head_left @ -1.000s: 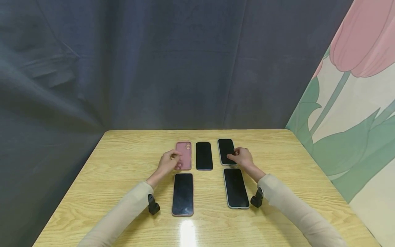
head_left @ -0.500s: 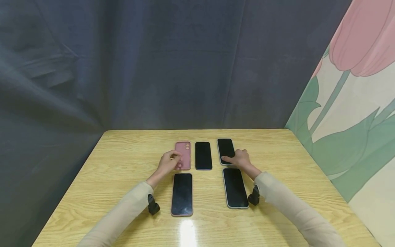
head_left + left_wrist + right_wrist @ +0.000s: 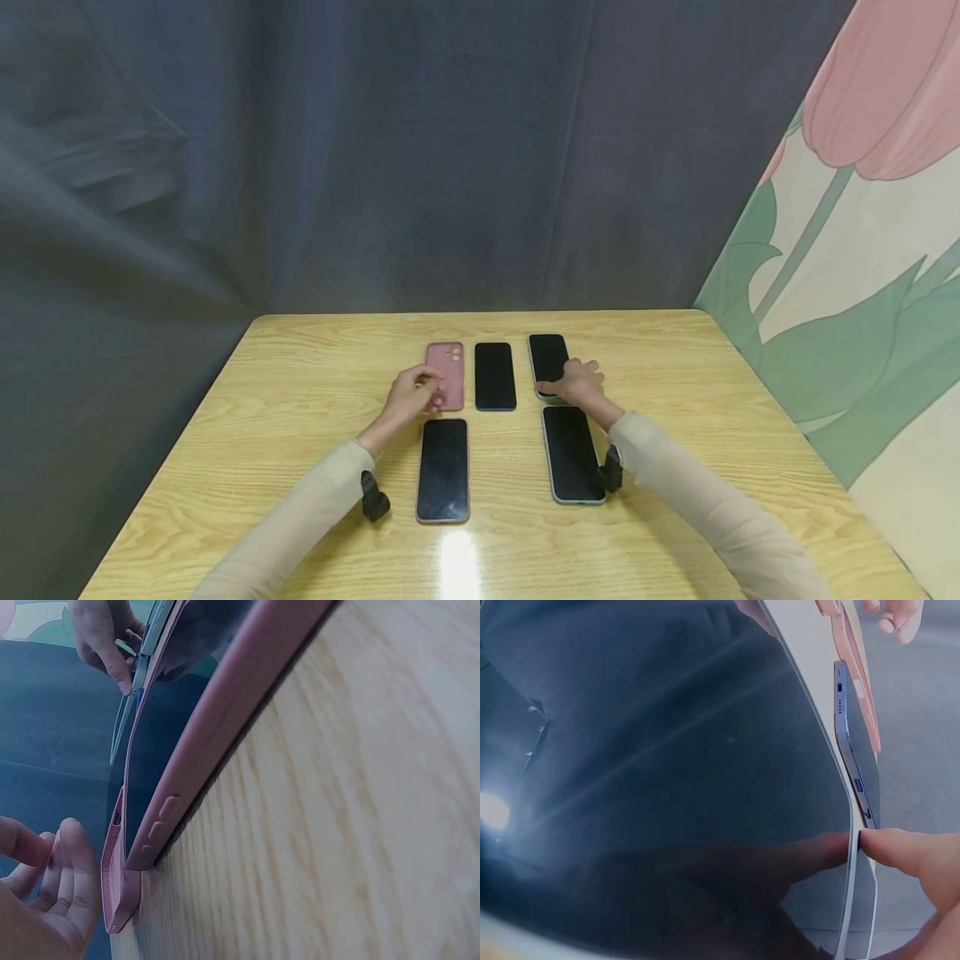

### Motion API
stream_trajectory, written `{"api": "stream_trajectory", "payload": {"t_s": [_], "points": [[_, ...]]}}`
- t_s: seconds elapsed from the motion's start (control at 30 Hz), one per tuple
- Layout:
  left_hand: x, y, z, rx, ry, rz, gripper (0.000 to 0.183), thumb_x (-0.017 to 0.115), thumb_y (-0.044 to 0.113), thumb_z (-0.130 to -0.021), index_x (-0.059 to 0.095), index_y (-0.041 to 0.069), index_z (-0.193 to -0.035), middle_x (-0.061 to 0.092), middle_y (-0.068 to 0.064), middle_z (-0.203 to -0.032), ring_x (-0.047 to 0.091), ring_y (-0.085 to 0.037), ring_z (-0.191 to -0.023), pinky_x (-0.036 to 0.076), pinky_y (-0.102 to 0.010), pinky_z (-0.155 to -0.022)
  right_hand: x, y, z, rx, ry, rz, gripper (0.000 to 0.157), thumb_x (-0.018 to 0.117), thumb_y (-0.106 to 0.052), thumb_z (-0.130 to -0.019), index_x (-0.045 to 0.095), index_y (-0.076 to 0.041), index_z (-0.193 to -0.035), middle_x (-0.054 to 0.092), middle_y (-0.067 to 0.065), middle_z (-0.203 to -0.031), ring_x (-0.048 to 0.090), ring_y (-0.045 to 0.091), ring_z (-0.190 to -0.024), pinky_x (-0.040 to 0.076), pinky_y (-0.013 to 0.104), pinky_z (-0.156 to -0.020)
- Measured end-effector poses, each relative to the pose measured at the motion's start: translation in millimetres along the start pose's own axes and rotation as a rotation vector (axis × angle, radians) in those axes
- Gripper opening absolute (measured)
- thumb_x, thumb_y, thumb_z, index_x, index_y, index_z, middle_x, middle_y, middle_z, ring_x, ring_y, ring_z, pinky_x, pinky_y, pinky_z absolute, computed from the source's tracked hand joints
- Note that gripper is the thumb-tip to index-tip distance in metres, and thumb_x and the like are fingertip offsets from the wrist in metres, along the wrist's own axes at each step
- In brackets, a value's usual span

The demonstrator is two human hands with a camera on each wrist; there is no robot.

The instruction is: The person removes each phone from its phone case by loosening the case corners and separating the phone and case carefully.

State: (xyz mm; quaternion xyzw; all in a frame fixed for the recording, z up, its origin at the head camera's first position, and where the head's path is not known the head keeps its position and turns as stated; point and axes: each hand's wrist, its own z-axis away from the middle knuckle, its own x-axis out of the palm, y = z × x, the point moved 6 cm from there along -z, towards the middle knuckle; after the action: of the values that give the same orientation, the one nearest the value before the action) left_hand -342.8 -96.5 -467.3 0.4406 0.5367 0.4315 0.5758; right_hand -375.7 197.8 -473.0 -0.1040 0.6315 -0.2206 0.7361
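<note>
My left hand (image 3: 411, 395), fingers loosely bent, hovers over the lower left of an upturned pink phone case (image 3: 451, 371). The left wrist view shows nothing between its thumb and fingers. A black-screened phone (image 3: 547, 354) with a pale rim lies at the back right. My right hand (image 3: 581, 386) is over its lower end; the straight thumb reaches the lower left corner, while the other fingers spread toward the right. In the right wrist view the thumb (image 3: 907, 851) meets a pale edge. Between case and phone lies a bare dark phone (image 3: 495, 377).
A phone in a pink case (image 3: 442, 471) lies front left, and a phone in a pale blue case (image 3: 572, 454) front right. All rest on a wooden table (image 3: 300, 375). A dark curtain (image 3: 450, 167) hangs behind, with a tulip-patterned panel (image 3: 847, 292) on the right.
My right thumb has slid left and down across the back right phone to its lower left corner, and the right fingers have spread. The left hand has stayed in place.
</note>
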Motion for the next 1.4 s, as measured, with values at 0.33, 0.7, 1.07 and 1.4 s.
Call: {"api": "stream_trajectory", "payload": {"t_s": [0.33,0.7,1.07,1.4], "points": [[1.6,4.0,-1.1,0.0,0.009,-0.024,0.02,0.051,-0.001,-0.098,0.065,-0.007,-0.111,0.062,-0.014,-0.088,0.062,-0.016,-0.065,0.058,-0.029,-0.058,-2.1,-4,-1,0.016,-0.013,-0.028,0.082,0.081,-0.043,-0.08,0.047,0.015,-0.127,0.045,0.031,-0.108,0.043,0.043,-0.098,0.045,0.049,-0.076],[6.2,5.1,-2.5,-0.005,-0.004,-0.014,0.019,0.052,-0.001,-0.099,0.065,-0.007,-0.111,0.062,-0.014,-0.089,0.062,-0.015,-0.066,0.058,-0.03,-0.06,-1.1,2,-9,0.077,-0.078,-0.067,0.102,0.081,-0.043,-0.08,0.027,0.015,-0.145,0.039,0.039,-0.133,0.039,0.051,-0.121,0.04,0.06,-0.099],[8.0,4.6,1.3,-0.015,-0.007,-0.002,0.019,0.051,-0.002,-0.099,0.064,-0.008,-0.111,0.062,-0.014,-0.089,0.061,-0.015,-0.065,0.057,-0.027,-0.058,-2.8,3,-11,0.076,-0.037,-0.118,0.094,0.089,-0.038,-0.073,0.043,0.015,-0.135,0.048,0.033,-0.121,0.044,0.039,-0.103,0.047,0.051,-0.088],[7.7,1.5,3.3,-0.021,-0.019,0.032,0.019,0.049,-0.002,-0.099,0.064,-0.007,-0.11,0.064,-0.014,-0.089,0.061,-0.016,-0.065,0.056,-0.027,-0.058,-4.9,1,-8,0.038,-0.003,-0.23,0.09,0.087,-0.028,-0.076,0.038,0.017,-0.136,0.042,0.035,-0.128,0.044,0.044,-0.112,0.046,0.051,-0.094]]}}
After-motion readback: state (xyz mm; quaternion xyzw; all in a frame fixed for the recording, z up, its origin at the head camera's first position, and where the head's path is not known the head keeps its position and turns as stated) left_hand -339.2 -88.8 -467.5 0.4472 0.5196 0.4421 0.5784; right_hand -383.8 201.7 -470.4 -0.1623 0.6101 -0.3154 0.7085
